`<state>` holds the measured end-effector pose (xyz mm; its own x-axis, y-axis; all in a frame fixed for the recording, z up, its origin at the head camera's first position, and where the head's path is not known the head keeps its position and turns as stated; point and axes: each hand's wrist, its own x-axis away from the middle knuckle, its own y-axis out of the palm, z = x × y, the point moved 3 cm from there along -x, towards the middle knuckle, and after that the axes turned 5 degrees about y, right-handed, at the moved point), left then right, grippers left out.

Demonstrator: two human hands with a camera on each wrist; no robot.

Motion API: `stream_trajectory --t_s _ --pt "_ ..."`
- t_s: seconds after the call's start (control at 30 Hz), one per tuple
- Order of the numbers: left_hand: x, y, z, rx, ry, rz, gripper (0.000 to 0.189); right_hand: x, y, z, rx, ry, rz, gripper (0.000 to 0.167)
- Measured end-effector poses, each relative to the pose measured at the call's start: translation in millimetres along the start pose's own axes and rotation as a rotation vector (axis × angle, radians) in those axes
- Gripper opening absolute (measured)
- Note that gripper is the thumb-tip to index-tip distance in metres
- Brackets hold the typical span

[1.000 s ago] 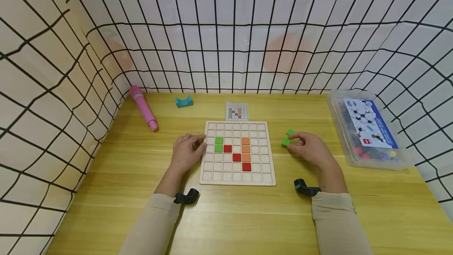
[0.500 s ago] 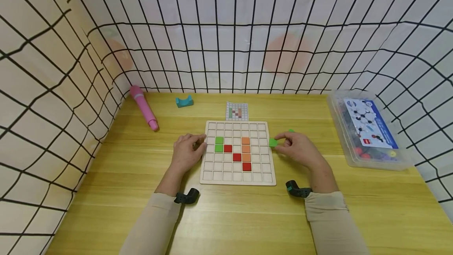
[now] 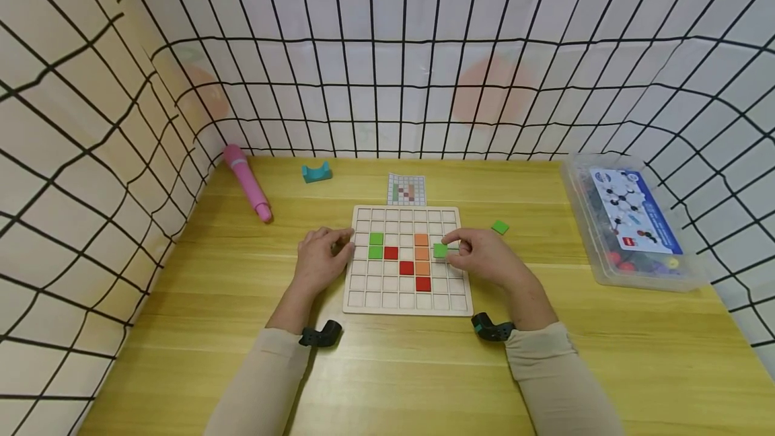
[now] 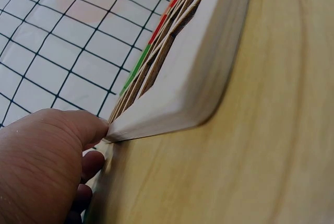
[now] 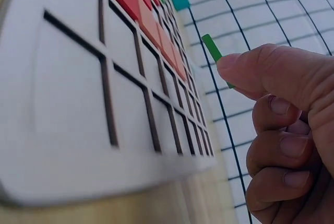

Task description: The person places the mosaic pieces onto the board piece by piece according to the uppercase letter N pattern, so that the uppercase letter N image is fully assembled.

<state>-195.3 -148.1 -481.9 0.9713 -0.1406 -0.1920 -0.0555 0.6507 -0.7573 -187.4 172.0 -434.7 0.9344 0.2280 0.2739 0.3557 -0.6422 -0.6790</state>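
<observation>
A wooden grid board (image 3: 393, 309) lies on the table, with green tiles (image 3: 376, 245), red tiles (image 3: 406, 268) and orange tiles (image 3: 420, 253) set in its squares. My right hand (image 3: 487, 261) pinches a green tile (image 5: 211, 48) between thumb and index finger, over the board's right part. The other right fingers are curled in, as the right wrist view shows. At the board's left edge rests my left hand (image 3: 319, 260), its thumb (image 4: 94, 129) touching the rim. Another green tile (image 3: 500, 227) lies on the table beyond the right hand.
A small printed card (image 3: 407, 190) with a coloured grid pattern touches the board's far edge. At the back left are a pink marker-like stick (image 3: 247, 182) and a teal curved piece (image 3: 317, 172). A clear plastic box (image 3: 596, 247) stands right. Netting (image 3: 387, 86) encloses the table.
My right hand has lifted the green tile from the table on the right and carried it left, over the board. My left hand has stayed at the board's edge.
</observation>
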Motion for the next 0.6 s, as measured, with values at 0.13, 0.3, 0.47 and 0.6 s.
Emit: stream_trajectory --t_s 0.13,0.3,0.47,0.6 --pt "0.1 0.1 -0.3 -0.002 0.002 0.005 0.034 -4.0 9.4 -7.5 0.016 -0.023 -0.024 0.026" --pt "0.2 0.3 0.3 0.006 -0.005 0.007 0.034 -7.8 22.1 -16.7 0.015 -0.042 -0.057 0.025" --pt "0.3 0.4 0.8 0.003 -0.004 0.006 0.034 -11.1 33.6 -27.8 0.014 -0.104 -0.076 0.024" --pt "-0.1 0.4 1.0 0.007 0.0 0.007 0.034 -14.1 43.0 -37.8 0.048 -0.166 -0.083 0.025"
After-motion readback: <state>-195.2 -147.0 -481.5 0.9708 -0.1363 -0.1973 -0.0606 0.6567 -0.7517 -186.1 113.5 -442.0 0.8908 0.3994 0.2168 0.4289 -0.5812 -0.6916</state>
